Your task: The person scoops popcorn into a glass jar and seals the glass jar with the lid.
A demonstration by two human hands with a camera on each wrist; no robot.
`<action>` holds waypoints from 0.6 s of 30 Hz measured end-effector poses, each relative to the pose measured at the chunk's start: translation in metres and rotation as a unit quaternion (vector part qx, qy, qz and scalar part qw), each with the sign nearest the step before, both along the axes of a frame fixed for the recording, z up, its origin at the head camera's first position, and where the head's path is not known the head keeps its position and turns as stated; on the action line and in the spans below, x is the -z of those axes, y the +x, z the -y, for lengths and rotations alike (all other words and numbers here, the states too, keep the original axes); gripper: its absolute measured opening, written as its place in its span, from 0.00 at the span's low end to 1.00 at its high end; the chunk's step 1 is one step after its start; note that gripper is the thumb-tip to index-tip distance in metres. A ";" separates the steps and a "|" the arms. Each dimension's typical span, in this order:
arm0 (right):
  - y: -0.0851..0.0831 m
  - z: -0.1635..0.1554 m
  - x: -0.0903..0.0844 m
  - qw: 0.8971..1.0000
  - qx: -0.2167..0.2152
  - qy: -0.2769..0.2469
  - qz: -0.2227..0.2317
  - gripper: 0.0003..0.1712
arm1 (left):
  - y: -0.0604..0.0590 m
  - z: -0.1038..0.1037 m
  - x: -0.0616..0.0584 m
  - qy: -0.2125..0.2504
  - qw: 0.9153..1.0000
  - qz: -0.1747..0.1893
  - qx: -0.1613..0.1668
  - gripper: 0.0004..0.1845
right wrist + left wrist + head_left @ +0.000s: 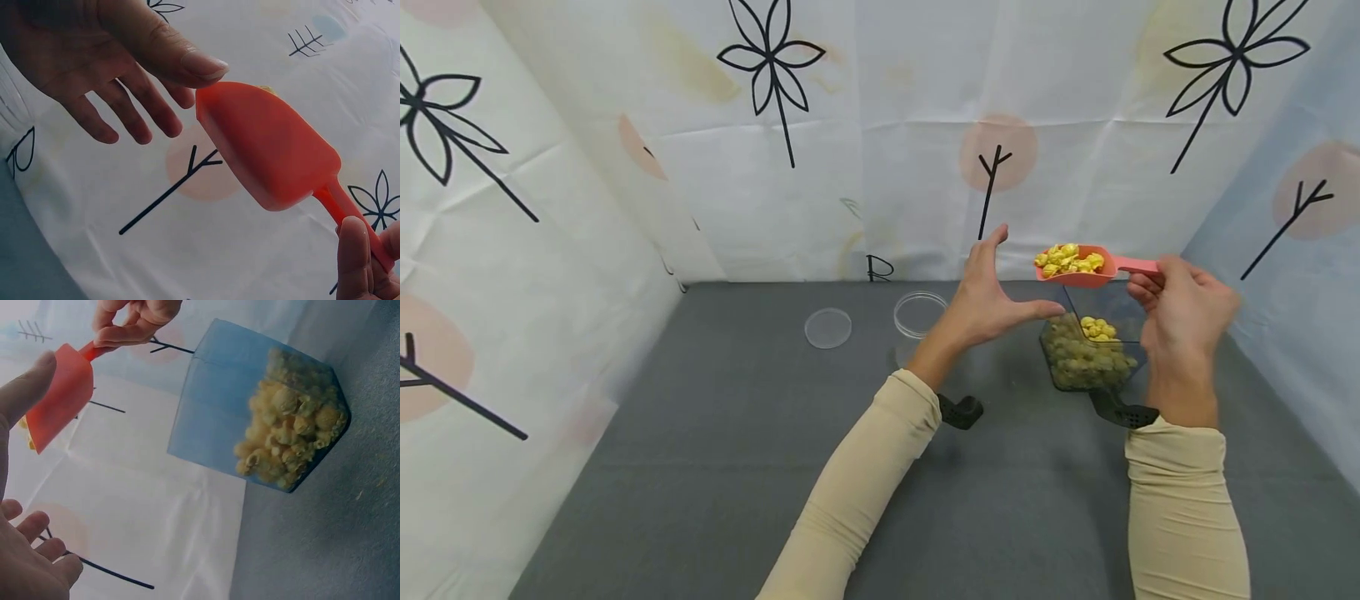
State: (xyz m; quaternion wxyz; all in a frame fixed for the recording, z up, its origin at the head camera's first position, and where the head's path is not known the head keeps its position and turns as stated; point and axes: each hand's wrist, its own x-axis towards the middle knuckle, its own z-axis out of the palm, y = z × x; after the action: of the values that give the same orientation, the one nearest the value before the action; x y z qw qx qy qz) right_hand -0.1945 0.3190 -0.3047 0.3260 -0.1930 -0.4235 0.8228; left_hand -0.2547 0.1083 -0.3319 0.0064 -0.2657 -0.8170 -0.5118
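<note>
My right hand (pixel 1187 308) pinches the handle of a red scoop (pixel 1093 278), held level and heaped with yellow popcorn (pixel 1066 260). Fingers spread and thumb stretched out, my left hand (pixel 981 302) is raised just left of the scoop with nothing in its grasp. In the right wrist view the left thumb overlaps the scoop's front lip. Below the scoop stands a clear square tub (pixel 212 394), partly filled with popcorn (pixel 294 425). A clear round jar (pixel 921 313) stands behind the left forearm, which partly hides it.
A clear round lid (pixel 827 328) lies on the grey table (pixel 737 433), left of the jar. White printed cloth (pixel 910 167) walls the table at the back and both sides. Dark wrist-camera mounts (pixel 962 412) stick out from both wrists.
</note>
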 end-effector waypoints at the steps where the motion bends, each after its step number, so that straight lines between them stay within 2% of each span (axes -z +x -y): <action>1: -0.001 0.003 0.000 1.000 -0.002 0.001 0.000 0.05 | 0.000 0.003 -0.001 0.001 1.000 0.000 -0.002 0.65; 7: -0.008 0.016 -0.001 1.000 -0.019 0.003 0.000 0.05 | -0.003 0.022 -0.003 0.010 1.000 0.004 -0.018 0.64; 13: -0.013 0.031 0.002 0.999 -0.034 -0.001 -0.020 0.04 | -0.007 0.044 -0.002 0.019 0.999 0.006 -0.025 0.62; 18: -0.018 0.047 0.004 0.999 -0.046 0.019 -0.021 0.04 | -0.007 0.064 0.003 0.025 0.998 0.010 -0.051 0.61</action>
State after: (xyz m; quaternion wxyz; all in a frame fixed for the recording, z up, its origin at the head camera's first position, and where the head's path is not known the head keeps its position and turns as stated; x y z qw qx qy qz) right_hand -0.2124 0.2718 -0.3082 0.3005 -0.1498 -0.4408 0.8324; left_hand -0.2620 0.0442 -0.3350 0.0314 -0.2183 -0.8163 -0.5339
